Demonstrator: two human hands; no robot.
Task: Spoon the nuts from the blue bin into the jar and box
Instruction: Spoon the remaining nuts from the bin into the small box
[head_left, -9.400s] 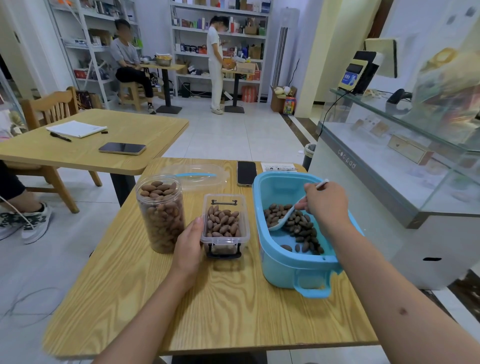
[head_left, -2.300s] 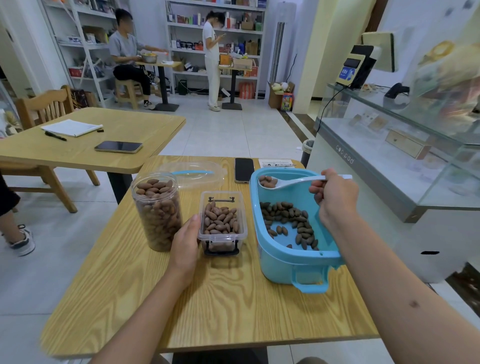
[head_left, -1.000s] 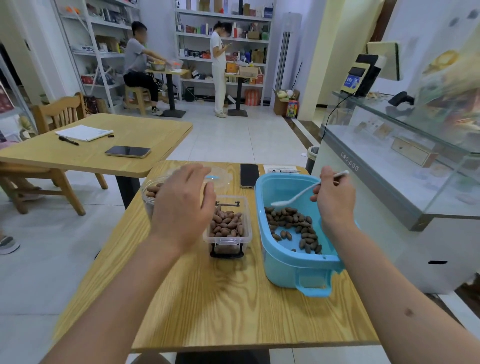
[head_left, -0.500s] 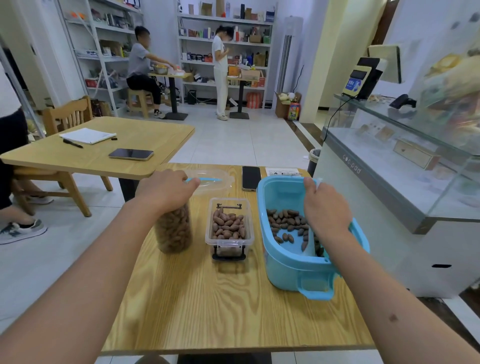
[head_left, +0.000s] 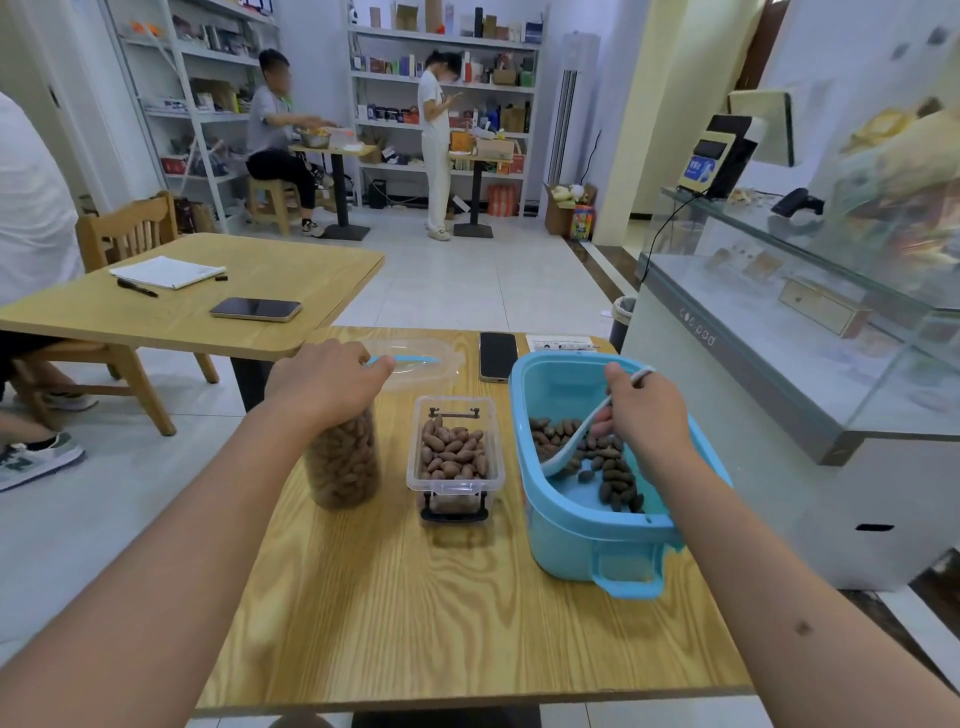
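Observation:
A clear round jar full of brown nuts stands at the left of the wooden table. My left hand covers its mouth and grips the top. To its right sits a clear plastic box filled with nuts. The blue bin at the right holds a thin layer of dark nuts. My right hand holds a white spoon inside the bin, its bowl down among the nuts.
A clear lid with a blue stripe and a black phone lie behind the containers. A glass counter stands close on the right. A second table with a phone and notebook is at left.
My left hand left the box and moved onto the jar's top. My right hand lowered the spoon from above the bin down into the nuts.

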